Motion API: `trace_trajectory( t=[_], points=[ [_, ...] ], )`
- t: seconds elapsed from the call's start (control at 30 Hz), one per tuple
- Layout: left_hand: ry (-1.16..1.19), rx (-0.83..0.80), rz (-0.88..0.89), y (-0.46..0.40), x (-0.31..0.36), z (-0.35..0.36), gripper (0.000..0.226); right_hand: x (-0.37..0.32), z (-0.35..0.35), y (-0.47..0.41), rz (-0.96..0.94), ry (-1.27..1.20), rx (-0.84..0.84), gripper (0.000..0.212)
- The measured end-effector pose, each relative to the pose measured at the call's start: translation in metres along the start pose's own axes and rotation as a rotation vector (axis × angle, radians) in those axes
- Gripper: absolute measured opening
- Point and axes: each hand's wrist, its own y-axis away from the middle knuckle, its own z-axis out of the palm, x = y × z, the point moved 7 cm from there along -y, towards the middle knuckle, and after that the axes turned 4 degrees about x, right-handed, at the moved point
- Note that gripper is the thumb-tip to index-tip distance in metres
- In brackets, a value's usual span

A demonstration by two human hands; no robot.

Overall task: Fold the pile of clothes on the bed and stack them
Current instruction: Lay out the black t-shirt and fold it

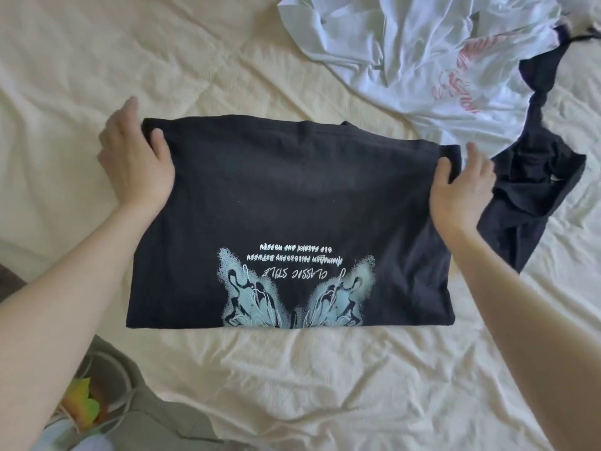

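Observation:
A black T-shirt (292, 203) with a pale blue butterfly print and upside-down white lettering lies partly folded on the cream bed sheet (325, 385). My left hand (133, 157) pinches its far left corner, thumb on top of the cloth. My right hand (461, 187) grips the far right corner the same way. A crumpled white T-shirt (406, 53) with pink print lies at the back right. Beside my right hand a dark, unfolded garment (533, 196) with thin straps lies in a heap.
The bed's near left edge shows at the bottom left, with grey fabric (156, 415), a white cord (120, 379) and a colourful item (81, 402) below it. Wrinkled sheet stretches to the left and front of the black shirt.

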Motion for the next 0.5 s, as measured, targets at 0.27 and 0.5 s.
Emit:
trace_trajectory(
  t=[0.27,0.5],
  points=[
    [-0.242,-0.417,0.543,0.206,0.035,0.034,0.048,-0.033,0.045,0.205,-0.657,0.148,-0.407,0.046],
    [-0.309,-0.391,0.205,0.192,-0.08,-0.019,0.046,0.104,-0.005,0.171,-0.324,0.402,-0.412,0.046]
  ],
)
